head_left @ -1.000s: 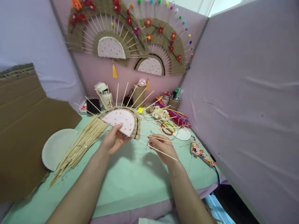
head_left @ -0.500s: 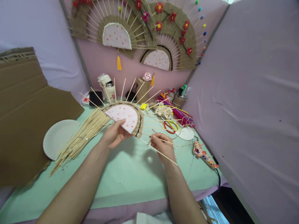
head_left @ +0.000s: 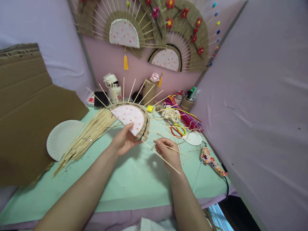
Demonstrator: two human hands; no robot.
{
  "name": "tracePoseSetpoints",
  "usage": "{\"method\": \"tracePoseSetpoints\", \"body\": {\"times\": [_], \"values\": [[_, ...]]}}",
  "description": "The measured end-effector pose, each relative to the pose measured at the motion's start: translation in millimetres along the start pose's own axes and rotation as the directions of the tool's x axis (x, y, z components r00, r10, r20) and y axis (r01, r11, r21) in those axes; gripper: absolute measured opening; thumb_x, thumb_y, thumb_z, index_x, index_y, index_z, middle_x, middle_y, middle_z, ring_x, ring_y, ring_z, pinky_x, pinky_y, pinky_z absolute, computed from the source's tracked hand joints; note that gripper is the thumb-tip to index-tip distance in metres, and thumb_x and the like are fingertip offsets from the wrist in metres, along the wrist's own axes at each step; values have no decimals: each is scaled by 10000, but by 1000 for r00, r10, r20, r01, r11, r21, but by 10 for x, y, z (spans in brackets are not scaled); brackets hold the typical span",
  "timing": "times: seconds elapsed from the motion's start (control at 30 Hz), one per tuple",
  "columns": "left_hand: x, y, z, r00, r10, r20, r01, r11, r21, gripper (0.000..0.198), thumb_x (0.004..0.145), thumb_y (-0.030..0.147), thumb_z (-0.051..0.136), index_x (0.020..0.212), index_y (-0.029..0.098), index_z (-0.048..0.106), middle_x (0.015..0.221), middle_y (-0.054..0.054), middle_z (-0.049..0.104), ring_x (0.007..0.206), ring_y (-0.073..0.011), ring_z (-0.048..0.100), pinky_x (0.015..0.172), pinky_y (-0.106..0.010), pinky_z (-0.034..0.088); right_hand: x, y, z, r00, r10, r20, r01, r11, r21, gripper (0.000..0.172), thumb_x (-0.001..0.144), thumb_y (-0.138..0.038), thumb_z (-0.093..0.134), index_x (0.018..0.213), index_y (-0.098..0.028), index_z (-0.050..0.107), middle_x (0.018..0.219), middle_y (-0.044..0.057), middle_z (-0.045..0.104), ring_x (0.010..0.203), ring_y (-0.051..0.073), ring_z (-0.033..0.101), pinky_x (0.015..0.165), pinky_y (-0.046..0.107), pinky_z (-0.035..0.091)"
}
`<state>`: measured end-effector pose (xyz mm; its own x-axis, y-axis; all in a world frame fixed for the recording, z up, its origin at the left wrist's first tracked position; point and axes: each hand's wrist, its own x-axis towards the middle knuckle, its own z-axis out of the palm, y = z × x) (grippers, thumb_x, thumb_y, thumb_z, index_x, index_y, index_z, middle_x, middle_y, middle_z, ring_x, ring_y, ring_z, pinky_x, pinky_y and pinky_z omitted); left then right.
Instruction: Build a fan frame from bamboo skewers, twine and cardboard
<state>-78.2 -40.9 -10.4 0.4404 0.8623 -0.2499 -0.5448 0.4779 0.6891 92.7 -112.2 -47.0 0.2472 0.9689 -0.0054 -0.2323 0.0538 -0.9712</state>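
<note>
My left hand [head_left: 125, 141] grips the straight lower edge of a half-round fan [head_left: 130, 117], thumb on its white, red-dotted face. Twine and a black line trim the curved rim, and thin wooden sticks spread outward from it. To the right, my right hand [head_left: 168, 152] is closed in a pinch on a thin wooden stick [head_left: 176, 150] beside the fan's lower right corner. Another stick [head_left: 166, 161] runs from that corner past the fingers. Whether twine is also in the pinch I cannot tell.
Left lie a bundle of sticks [head_left: 84, 139], a paper plate [head_left: 57, 136] and cardboard [head_left: 31, 122]. Right are scissors [head_left: 178, 131], coloured pipe cleaners [head_left: 190, 120], a white oval [head_left: 193, 138] and a patterned glue gun [head_left: 211, 160]. A bottle [head_left: 114, 91] and a twine spool [head_left: 149, 91] stand behind.
The view has shifted slightly, so most things sit a little further right. The fan is tilted slightly differently; both hands keep their hold.
</note>
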Motion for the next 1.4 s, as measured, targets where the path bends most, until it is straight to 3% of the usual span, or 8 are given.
{"method": "tracePoseSetpoints", "body": {"times": [0.1, 0.23, 0.47, 0.67, 0.97, 1.4], "values": [[-41, -110, 74, 994, -96, 53, 97, 995, -8, 191, 863, 185, 544, 944, 89, 688, 984, -132, 742, 915, -295, 713, 821, -436, 585, -6, 28, -32, 999, 5, 41, -6, 1000, 11, 251, 706, -397, 750, 649, -164, 674, 546, -24, 551, 483, 72, 400, 477, 223, 302], [-38, -140, 61, 989, -127, 83, 127, 992, 4, 242, 880, 177, 497, 936, 60, 701, 1044, -158, 730, 927, -301, 710, 865, -452, 570, -5, 19, -106, 997, 4, 72, -2, 1000, -28, 202, 680, -372, 765, 765, -193, 725, 664, 2, 646, 528, 94, 469, 513, 239, 374], [-27, -19, -21, 971, -144, 191, 143, 989, 19, 337, 922, 246, 432, 1039, 68, 693, 1254, -188, 640, 975, -323, 695, 928, -541, 513, -7, -59, -181, 992, 9, 128, -12, 1000, 26, 444, 631, -243, 804, 1057, -270, 680, 814, -3, 683, 690, 135, 591, 614, 261, 470], [-45, -8, -41, 941, -214, 263, 210, 977, 44, 387, 951, 297, 399, 1119, 85, 675, 1399, -180, 527, 1024, -355, 671, 843, -516, 546, -10, 12, -214, 986, -118, 118, 97, 980, 172, 452, 678, -213, 781, 1095, -282, 619, 988, 28, 699, 877, 167, 629, 746, 301, 501], [11, -55, -104, 906, -234, 352, 255, 967, -14, 418, 961, 318, 390, 1180, 58, 634, 1326, -199, 586, 1066, -356, 652, 934, -559, 473, -30, -3, -188, 990, -74, 116, 52, 981, 186, 420, 701, -191, 757, 1080, -272, 596, 1035, 39, 724, 980, 189, 645, 746, 292, 502], [-15, -74, -50, 939, -243, 244, 255, 967, -20, 410, 949, 293, 399, 1238, 66, 580, 1274, -204, 621, 999, -338, 679, 932, -585, 464, -48, -14, -150, 993, -109, 53, 99, 982, 163, 424, 703, -155, 750, 1077, -265, 584, 936, -3, 723, 854, 137, 652, 727, 261, 496]]}}
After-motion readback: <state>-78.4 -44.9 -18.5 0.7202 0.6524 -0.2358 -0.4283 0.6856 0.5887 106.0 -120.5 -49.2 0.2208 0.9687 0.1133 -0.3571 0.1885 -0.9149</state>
